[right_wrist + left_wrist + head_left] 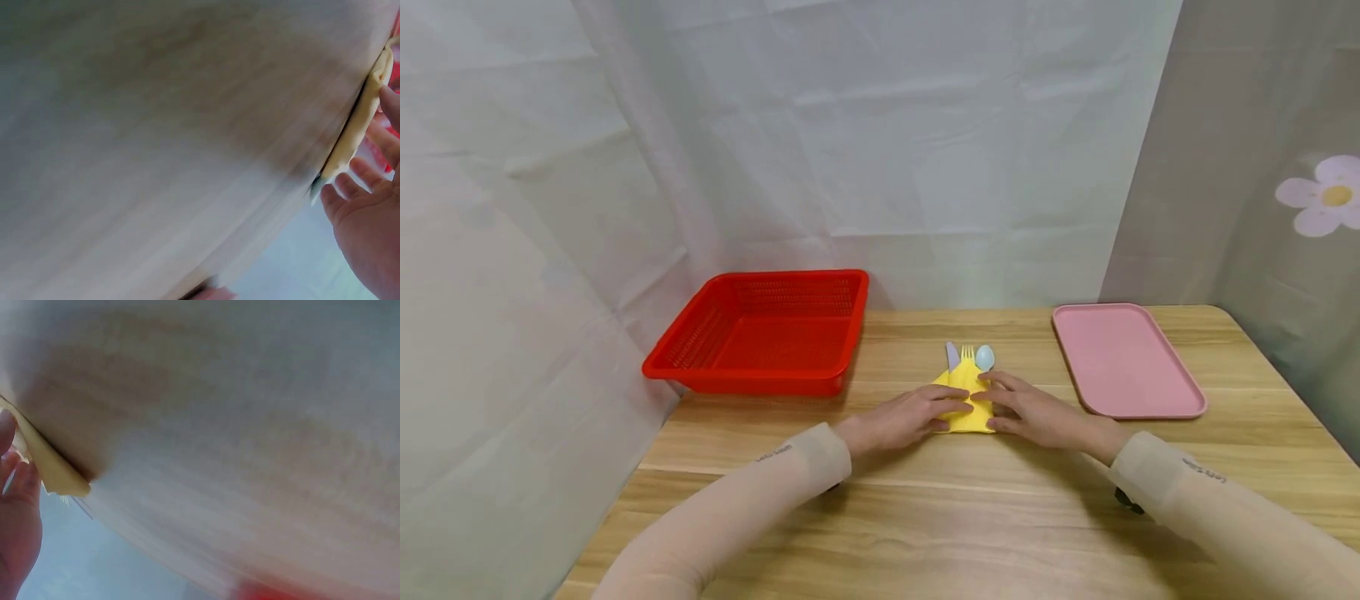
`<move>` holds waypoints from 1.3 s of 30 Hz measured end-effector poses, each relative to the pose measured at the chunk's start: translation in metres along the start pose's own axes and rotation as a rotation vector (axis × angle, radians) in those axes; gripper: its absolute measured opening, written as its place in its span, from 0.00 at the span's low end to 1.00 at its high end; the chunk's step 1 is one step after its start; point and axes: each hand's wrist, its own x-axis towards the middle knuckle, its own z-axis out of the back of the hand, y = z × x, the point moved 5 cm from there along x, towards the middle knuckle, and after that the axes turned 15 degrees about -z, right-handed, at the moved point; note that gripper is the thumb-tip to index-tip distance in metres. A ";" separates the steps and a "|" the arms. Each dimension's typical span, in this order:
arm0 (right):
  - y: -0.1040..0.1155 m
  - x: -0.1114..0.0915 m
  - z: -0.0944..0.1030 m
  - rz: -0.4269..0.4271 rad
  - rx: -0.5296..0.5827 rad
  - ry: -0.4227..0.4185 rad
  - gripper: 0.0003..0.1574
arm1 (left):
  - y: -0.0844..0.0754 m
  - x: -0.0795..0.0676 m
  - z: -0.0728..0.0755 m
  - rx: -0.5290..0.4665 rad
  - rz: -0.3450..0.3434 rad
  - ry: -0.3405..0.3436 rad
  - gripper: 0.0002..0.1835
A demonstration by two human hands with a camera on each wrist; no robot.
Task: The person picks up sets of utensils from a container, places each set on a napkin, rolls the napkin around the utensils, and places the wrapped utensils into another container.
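Note:
A folded yellow napkin (967, 421) lies on the wooden table, holding a purple knife (952, 356), a yellow fork (967, 352) and a light blue spoon (985, 358), whose tops stick out at the far end. My left hand (910, 417) rests its extended fingers on the napkin's left side. From the right, my right hand (1037, 412) spreads its fingers over the opposite side, one fingertip close below the spoon. Both wrist views show the napkin's edge (53, 469) low against the tabletop, beside the fingers. The cutlery's lower parts are hidden inside the napkin.
At the back left stands a red plastic basket (842, 371) with perforated walls. A pink tray (1127, 358) lies flat to the right of the napkin. White cloth (925, 167) hangs behind the wooden table (970, 533), and more hangs along the left.

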 end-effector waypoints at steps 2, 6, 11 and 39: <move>-0.004 -0.001 0.002 -0.014 0.021 0.008 0.30 | 0.002 -0.001 -0.001 -0.035 -0.005 0.029 0.29; -0.014 -0.003 0.007 -0.038 0.032 0.015 0.32 | 0.005 -0.004 -0.004 -0.104 0.020 0.090 0.31; -0.017 -0.007 0.008 0.050 -0.133 0.046 0.39 | 0.005 -0.005 -0.006 -0.101 0.033 0.144 0.32; -0.010 -0.047 0.003 0.410 -0.558 -0.065 0.41 | 0.014 -0.005 -0.009 -0.179 0.053 0.163 0.32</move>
